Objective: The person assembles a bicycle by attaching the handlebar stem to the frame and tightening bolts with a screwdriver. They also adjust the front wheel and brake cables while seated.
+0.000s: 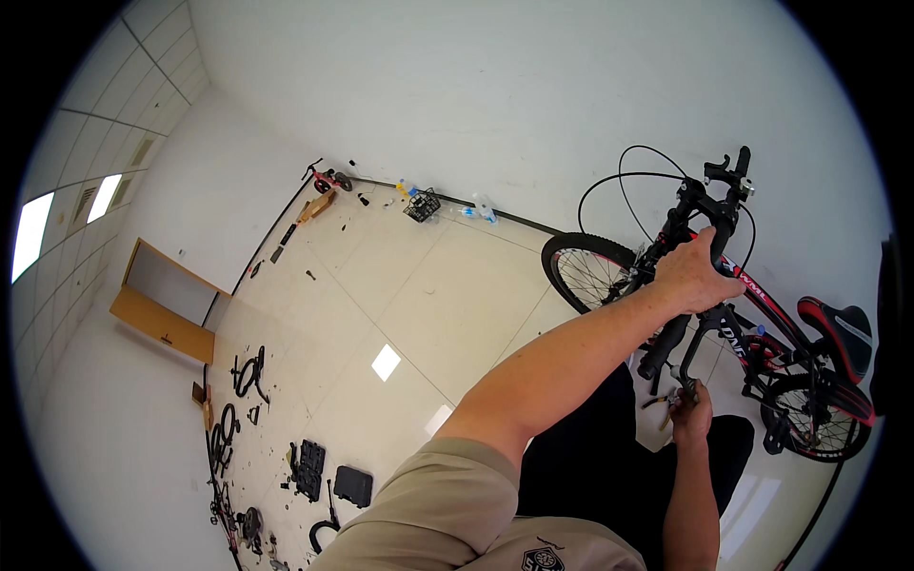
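My left hand (700, 273) is wrapped round the black handlebar (725, 224) of a black, red and white bicycle (752, 285) at the right. Lower down, my right hand (692, 414) is closed beside the lower end of a black brake lever (703, 338). Pliers with yellow-orange handles (655, 402) show just left of that hand. Whether its fingers grip the lever, the pliers or a small part is too small to tell. The front wheel (588, 271) is partly hidden behind my left arm. Black cables (619, 176) loop out from the handlebar.
A white wall (457, 105) stands close behind the bicycle. Along it lie a black wire basket (422, 205), plastic bags (484, 209) and a small red bike (331, 181). A tool case (309, 469), a dark box (353, 486) and bike parts (249, 373) are on the floor at left.
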Tool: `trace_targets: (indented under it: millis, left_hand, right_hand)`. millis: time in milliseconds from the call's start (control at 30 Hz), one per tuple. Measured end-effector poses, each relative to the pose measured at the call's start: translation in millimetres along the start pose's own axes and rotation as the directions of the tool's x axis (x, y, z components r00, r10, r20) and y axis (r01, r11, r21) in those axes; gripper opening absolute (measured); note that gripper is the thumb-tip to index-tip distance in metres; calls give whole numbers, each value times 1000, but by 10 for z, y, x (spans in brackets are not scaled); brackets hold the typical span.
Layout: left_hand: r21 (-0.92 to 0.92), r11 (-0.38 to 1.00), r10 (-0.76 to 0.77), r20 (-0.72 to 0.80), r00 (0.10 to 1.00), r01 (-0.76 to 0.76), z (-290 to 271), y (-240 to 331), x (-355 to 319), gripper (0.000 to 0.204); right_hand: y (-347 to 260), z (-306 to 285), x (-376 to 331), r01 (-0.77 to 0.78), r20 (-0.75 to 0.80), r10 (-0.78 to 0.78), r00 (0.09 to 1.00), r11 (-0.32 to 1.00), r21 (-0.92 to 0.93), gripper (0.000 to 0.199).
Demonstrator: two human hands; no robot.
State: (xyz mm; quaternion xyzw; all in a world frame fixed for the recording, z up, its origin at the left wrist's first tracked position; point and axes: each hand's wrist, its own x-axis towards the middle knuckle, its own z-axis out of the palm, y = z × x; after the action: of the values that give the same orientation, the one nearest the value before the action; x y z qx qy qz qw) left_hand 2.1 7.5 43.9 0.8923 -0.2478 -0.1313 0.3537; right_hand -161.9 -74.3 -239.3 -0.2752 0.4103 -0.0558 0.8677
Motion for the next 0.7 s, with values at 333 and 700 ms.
trace_targets:
  millis: [333,700]
  left_hand:
    - [11,1000,-14,22,1000,13,-28,12,-6,87]
    - [204,977,87,-119,989,-61,88,-42,31,78]
  right_hand:
    - [16,-11,7,1,29,-1,1000,1000,9,26]
    - [-4,-5,-6,-8,20,8,1000,1000,-9,26]
